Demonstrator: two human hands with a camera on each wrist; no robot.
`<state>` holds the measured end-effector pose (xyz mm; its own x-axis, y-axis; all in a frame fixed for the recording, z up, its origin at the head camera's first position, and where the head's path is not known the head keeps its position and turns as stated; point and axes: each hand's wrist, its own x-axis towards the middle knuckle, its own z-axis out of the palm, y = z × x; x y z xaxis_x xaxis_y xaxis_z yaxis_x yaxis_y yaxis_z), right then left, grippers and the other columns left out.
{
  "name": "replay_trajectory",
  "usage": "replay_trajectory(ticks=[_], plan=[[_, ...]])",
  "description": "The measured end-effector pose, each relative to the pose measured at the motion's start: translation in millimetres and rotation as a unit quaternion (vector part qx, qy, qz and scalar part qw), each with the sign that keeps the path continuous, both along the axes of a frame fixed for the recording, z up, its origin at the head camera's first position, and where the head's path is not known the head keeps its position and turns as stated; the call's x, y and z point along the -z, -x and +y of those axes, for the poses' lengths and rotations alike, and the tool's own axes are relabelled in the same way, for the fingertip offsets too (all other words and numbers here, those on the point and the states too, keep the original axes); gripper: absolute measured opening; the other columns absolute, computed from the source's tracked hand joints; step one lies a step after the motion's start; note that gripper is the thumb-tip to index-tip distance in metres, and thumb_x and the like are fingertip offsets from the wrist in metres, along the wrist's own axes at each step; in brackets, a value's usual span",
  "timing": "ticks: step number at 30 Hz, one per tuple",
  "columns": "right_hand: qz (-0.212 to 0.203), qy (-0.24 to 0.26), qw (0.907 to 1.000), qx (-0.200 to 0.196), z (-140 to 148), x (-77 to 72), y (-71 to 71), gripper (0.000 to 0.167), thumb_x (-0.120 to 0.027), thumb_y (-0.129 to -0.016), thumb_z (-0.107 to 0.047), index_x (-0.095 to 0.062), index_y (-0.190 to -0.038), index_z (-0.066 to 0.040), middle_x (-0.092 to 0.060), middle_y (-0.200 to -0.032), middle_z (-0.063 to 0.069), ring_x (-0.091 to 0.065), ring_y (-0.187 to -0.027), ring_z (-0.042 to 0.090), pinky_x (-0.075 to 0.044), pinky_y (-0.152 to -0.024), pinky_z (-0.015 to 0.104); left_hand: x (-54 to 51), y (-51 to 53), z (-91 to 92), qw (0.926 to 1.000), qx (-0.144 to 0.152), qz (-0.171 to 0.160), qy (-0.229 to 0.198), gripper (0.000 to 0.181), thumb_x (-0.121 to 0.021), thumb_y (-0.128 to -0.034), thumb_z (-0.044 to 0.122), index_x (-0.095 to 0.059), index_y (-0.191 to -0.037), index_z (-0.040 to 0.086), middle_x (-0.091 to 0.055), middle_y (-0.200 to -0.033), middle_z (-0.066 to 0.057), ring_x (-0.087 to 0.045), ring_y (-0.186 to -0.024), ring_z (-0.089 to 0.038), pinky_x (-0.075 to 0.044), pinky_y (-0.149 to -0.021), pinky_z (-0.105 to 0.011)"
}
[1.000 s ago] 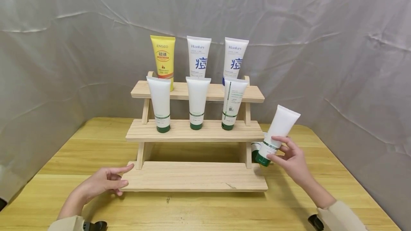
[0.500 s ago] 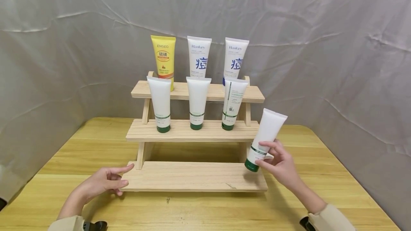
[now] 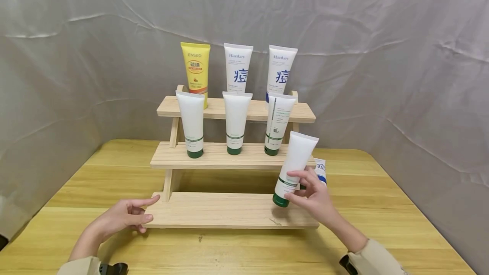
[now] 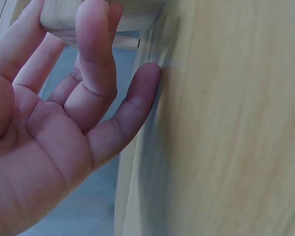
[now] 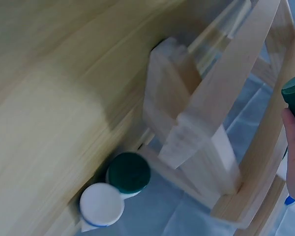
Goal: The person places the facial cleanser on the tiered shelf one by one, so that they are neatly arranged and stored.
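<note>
The right hand (image 3: 311, 196) pinches the green-capped tube (image 3: 299, 152) between thumb and fingers, parted only by its width, holding it tilted, cap down, just above the right part of the bottom shelf (image 3: 214, 211); the left hand (image 3: 118, 220) has its fingers spread around that shelf's left end, gripping it; three white tubes (image 3: 235, 118) stand on the middle shelf (image 3: 214, 161), and a yellow tube (image 3: 196, 69) and two Hankey tubes (image 3: 238, 65) stand above

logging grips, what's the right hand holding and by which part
The right hand holds a white, green-capped plastic tube by its lower body, above the cap.
</note>
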<state>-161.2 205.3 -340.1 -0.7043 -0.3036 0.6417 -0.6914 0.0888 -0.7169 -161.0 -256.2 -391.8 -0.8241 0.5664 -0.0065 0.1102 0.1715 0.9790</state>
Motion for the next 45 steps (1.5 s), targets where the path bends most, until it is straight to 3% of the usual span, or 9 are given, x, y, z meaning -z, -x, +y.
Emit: replay_trajectory(ticks=[6, 14, 19, 28, 34, 39, 43, 45], plan=[[-0.029, -0.015, 0.9995, -0.003, -15.6, 0.8, 0.5, 0.047, -0.065, -0.070, 0.017, -0.053, -0.112, -0.002, -0.038, -0.107, 0.012, -0.055, -0.093, 0.017, -0.052, -0.065, 0.033, -1.6, 0.3, 0.8, 1.0000, -0.001, -0.004, 0.001, 0.044, -0.055, -0.0883, 0.008, -0.051, -0.114, 0.044, -0.056, -0.072, -0.008, -0.060, -0.061, -0.018, -0.050, -0.064, -0.031], [-0.013, -0.023, 0.9994, -0.024, -40.1, 8.5, 1.0, 0.045, -0.066, -0.070, 0.016, -0.054, -0.109, -0.001, -0.039, -0.110, 0.017, -0.056, -0.087, 0.020, -0.052, -0.063, 0.034, -0.7, 0.0, 0.6, 1.0000, 0.002, -0.006, -0.005, 0.045, -0.055, -0.0883, 0.007, -0.051, -0.113, 0.044, -0.056, -0.072, -0.009, -0.059, -0.060, -0.017, -0.050, -0.061, -0.030], [-0.029, -0.015, 0.9988, -0.037, -57.0, 11.3, 3.0, 0.041, -0.066, -0.071, 0.014, -0.053, -0.108, 0.002, -0.038, -0.113, 0.019, -0.053, -0.093, 0.021, -0.052, -0.065, 0.035, -1.7, 0.1, 0.4, 1.0000, 0.002, -0.005, -0.004, 0.043, -0.056, -0.0882, 0.009, -0.051, -0.114, 0.043, -0.056, -0.072, -0.009, -0.060, -0.061, -0.017, -0.050, -0.062, -0.031], [-0.013, -0.014, 0.9990, -0.040, -86.5, 10.3, 5.8, 0.038, -0.068, -0.070, 0.012, -0.056, -0.105, 0.002, -0.039, -0.114, 0.021, -0.050, -0.094, 0.022, -0.052, -0.062, 0.034, -2.3, 0.3, 1.0, 1.0000, 0.001, -0.006, 0.000, 0.042, -0.057, -0.0874, 0.011, -0.053, -0.116, 0.041, -0.056, -0.072, -0.008, -0.060, -0.061, -0.018, -0.050, -0.061, -0.031], [-0.045, -0.006, 0.9980, -0.045, -105.5, 7.9, 7.9, 0.039, -0.067, -0.070, 0.013, -0.055, -0.106, 0.002, -0.039, -0.109, 0.017, -0.052, -0.091, 0.026, -0.052, -0.061, 0.035, -2.4, -0.5, 0.6, 1.0000, -0.004, -0.002, 0.009, 0.046, -0.057, -0.0875, 0.012, -0.044, -0.132, 0.015, -0.056, -0.071, -0.008, -0.060, -0.061, -0.019, -0.050, -0.062, -0.031], [-0.095, 0.006, 0.9939, -0.056, -120.5, 7.8, 10.0, 0.041, -0.066, -0.070, 0.014, -0.054, -0.108, 0.003, -0.037, -0.106, 0.013, -0.053, -0.092, 0.026, -0.052, -0.062, 0.035, -2.4, -1.1, 0.6, 0.9998, -0.007, -0.001, 0.016, 0.052, -0.058, -0.0873, 0.011, -0.034, -0.131, -0.005, -0.055, -0.071, -0.009, -0.060, -0.061, -0.020, -0.050, -0.063, -0.032], [-0.118, 0.008, 0.9912, -0.058, -131.8, 3.4, 7.0, 0.040, -0.065, -0.071, 0.015, -0.054, -0.108, 0.004, -0.036, -0.108, 0.013, -0.053, -0.093, 0.026, -0.052, -0.064, 0.036, -1.7, -0.9, 0.4, 0.9999, -0.004, -0.002, 0.010, 0.050, -0.057, -0.0877, 0.010, -0.037, -0.133, 0.002, -0.056, -0.071, -0.009, -0.060, -0.061, -0.020, -0.050, -0.063, -0.032], [-0.123, -0.001, 0.9911, -0.052, -137.2, -1.7, 3.3, 0.039, -0.064, -0.071, 0.015, -0.054, -0.107, 0.005, -0.037, -0.110, 0.014, -0.053, -0.095, 0.028, -0.052, -0.064, 0.036, -1.0, -0.8, 0.3, 1.0000, -0.004, -0.003, 0.008, 0.047, -0.057, -0.0877, 0.010, -0.043, -0.132, 0.016, -0.056, -0.072, -0.009, -0.060, -0.061, -0.019, -0.050, -0.063, -0.032]])
